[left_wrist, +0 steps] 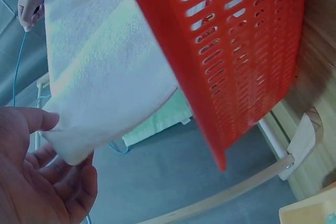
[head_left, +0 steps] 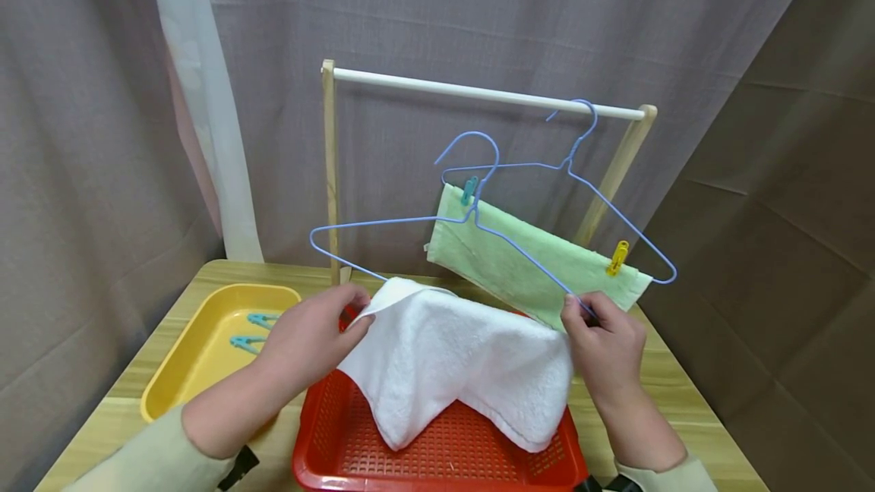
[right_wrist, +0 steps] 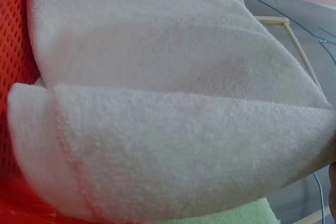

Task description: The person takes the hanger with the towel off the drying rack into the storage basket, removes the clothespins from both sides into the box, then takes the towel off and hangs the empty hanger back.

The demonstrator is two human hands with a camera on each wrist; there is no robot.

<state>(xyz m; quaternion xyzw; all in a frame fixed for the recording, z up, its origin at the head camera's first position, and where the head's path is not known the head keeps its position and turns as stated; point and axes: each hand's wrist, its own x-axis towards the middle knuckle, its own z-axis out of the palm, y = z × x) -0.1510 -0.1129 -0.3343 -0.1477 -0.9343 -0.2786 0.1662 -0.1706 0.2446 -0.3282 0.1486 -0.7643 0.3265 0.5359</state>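
A white towel (head_left: 472,348) drapes over the lower bar of a blue wire hanger (head_left: 390,221), its lower edges hanging above and into a red basket (head_left: 437,483). My left hand (head_left: 311,332) pinches the towel's left edge between thumb and fingers; the left wrist view shows that hand (left_wrist: 47,177) at a towel corner (left_wrist: 79,142). My right hand (head_left: 608,340) grips the hanger's right end, next to the towel's right top edge. In the right wrist view the towel (right_wrist: 173,145) fills most of the picture, and the hand is almost entirely out of frame.
Behind stands a wooden rack with a white rail (head_left: 444,87). From it hangs another blue hanger (head_left: 570,162) with a green towel (head_left: 526,257), held by a teal clip (head_left: 469,190) and a yellow clip (head_left: 617,258). A yellow tray (head_left: 198,370) with teal clips (head_left: 246,343) lies at left.
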